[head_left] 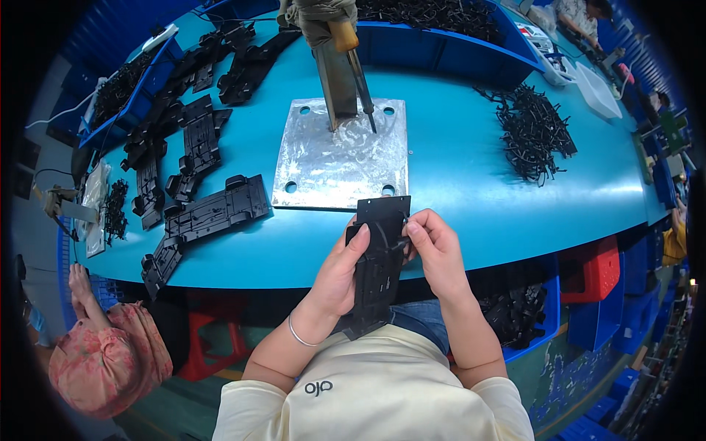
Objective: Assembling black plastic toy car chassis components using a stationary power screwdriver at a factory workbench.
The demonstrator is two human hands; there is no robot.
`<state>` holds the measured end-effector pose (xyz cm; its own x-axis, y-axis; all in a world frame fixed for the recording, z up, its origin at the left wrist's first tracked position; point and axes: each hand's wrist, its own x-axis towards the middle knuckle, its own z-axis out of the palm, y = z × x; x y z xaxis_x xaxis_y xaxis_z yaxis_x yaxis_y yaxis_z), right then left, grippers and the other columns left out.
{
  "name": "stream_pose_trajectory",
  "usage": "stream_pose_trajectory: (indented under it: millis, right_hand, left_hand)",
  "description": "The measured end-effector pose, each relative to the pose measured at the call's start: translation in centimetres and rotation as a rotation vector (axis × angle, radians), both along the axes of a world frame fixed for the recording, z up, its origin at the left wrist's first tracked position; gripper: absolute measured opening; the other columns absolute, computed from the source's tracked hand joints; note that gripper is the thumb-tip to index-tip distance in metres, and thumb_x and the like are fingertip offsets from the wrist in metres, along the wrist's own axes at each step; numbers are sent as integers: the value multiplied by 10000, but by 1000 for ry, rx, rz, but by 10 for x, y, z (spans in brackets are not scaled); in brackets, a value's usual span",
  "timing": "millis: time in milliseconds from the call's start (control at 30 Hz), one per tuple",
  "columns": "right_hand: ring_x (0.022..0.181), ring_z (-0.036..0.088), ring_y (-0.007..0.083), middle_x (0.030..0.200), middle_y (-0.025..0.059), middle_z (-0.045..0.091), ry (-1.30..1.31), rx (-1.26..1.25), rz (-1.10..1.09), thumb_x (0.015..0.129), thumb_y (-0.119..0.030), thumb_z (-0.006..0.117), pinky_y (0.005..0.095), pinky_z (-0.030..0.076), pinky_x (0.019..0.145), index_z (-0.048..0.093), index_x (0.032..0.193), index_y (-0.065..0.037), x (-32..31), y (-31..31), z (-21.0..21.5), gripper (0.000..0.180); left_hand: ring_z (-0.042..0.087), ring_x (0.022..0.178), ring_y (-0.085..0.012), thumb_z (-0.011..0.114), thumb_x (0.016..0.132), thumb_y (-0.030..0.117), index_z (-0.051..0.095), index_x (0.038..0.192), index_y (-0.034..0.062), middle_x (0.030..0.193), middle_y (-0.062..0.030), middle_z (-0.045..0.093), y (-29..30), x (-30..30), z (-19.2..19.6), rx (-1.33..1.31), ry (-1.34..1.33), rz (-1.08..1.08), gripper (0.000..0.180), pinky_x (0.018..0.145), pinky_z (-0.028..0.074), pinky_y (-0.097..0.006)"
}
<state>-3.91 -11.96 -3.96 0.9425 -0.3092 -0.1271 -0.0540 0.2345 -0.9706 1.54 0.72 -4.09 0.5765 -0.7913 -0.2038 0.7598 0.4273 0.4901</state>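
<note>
Both my hands hold a long black plastic chassis part (376, 275) upright over my lap, just in front of the teal table's (478, 191) near edge. My left hand (340, 273) grips its left side with the thumb across the face. My right hand (432, 250) pinches the upper right edge, where a small black piece sits against the part. A thin bracelet circles my left wrist.
A square metal plate (340, 165) with a vertical post (337, 73) stands mid-table. Several black chassis parts (209, 213) lie at left, and a heap of small black clips (533, 132) at right. Blue bins (441, 37) line the back. Another person sits lower left (103, 353).
</note>
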Motion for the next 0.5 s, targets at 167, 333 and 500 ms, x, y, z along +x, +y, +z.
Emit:
stream_pose_trajectory:
  millis: [167,333,500]
  right_hand:
    - [576,445,49,679,-8,468,35,21,-17,816,-122,433,176,364,501,449,771,-33,-1,-1,-2,101]
    - [555,429,39,661,-16,463,20,-13,-48,821,-140,431,167,345,488,451,760,-42,1,6,0,116]
    - [559,440,48,673,-1,468,-8,7,-43,816,-145,444,172,346,485,444,792,-38,0,8,4,109]
  left_hand:
    - [493,905,-209,330,848,291,350,1119,7,1019,-118,477,1,-2,-1,54,-48,26,394,797,401,-343]
    - [498,857,-164,428,814,245,348,1118,35,980,-86,486,0,-6,2,98,-106,65,378,747,411,-288]
    - [483,808,-89,604,675,26,390,1084,40,927,-33,502,-3,-9,8,161,-267,126,462,704,402,-211]
